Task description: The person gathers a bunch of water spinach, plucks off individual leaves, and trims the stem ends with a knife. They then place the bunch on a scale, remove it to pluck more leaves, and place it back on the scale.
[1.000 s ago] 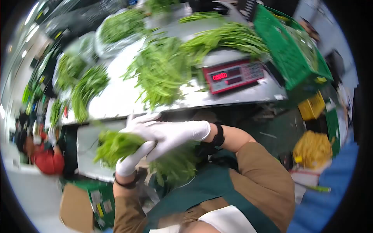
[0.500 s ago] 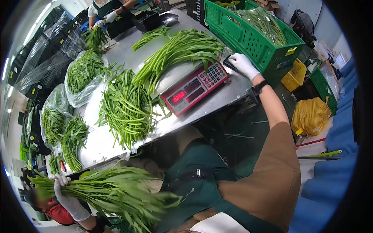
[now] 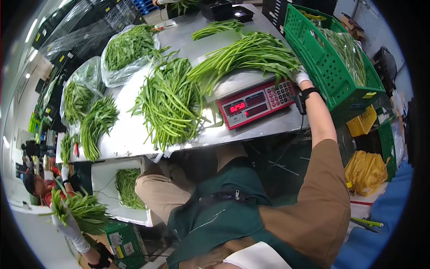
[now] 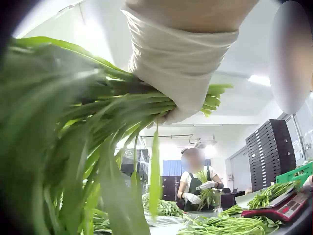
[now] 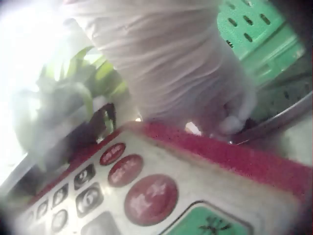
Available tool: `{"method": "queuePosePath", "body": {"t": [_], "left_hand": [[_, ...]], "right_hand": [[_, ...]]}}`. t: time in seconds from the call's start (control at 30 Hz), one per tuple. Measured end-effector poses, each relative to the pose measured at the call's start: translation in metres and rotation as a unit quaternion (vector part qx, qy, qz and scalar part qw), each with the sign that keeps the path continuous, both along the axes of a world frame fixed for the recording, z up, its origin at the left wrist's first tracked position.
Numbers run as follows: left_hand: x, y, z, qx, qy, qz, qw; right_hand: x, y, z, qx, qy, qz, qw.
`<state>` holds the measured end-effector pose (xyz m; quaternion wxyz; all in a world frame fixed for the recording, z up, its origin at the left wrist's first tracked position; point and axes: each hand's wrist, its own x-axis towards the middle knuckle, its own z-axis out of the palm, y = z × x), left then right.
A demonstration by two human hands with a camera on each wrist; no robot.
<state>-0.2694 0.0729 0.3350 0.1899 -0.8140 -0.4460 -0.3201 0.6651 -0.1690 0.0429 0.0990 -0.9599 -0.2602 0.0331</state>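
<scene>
Out at the lower left, my gloved left hand (image 3: 70,231) grips a bunch of leafy green stems (image 3: 89,211). In the left wrist view that hand (image 4: 171,68) is wrapped round the stems, with leaves (image 4: 73,142) spreading left and down. My right hand (image 3: 301,76) is at the right side of the red-edged scale (image 3: 255,105), beside the leaf ends of greens (image 3: 251,54) lying on its pan. Close up, the right hand's fingers (image 5: 234,123) look bent beyond the scale's keypad (image 5: 151,198); whether they hold anything is unclear. The display reads 0.250.
Loose greens (image 3: 168,105) and bagged greens (image 3: 127,49) lie on the metal table (image 3: 210,139). A green crate (image 3: 322,62) stands right of the scale. Below the table is a white box (image 3: 103,179) with greens. A black device (image 3: 300,104) with a cable is at the table edge.
After both hands were together at the bunch, the right hand moved away to the scale's right side. The left hand carried the bunch out to the left. The head view has shifted.
</scene>
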Motion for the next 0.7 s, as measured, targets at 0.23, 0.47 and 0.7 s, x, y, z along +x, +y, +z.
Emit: {"method": "queuePosePath", "body": {"t": [0.23,0.47,0.7], "left_hand": [[-0.005,-0.015,-0.046,-0.100,-0.105,0.050,0.988],[-0.021,-0.069,-0.068,-0.554,-0.372,0.056,0.743],[-0.031,-0.075,-0.120,-0.707,-0.445,-0.035,0.548]], "right_hand": [[0.023,-0.078,-0.009,0.593,0.241,-0.093,0.763],[-0.163,-0.071,0.156,0.645,0.167,-0.012,0.745],[-0.503,0.090,0.170,0.313,0.207,0.556,0.742]]}}
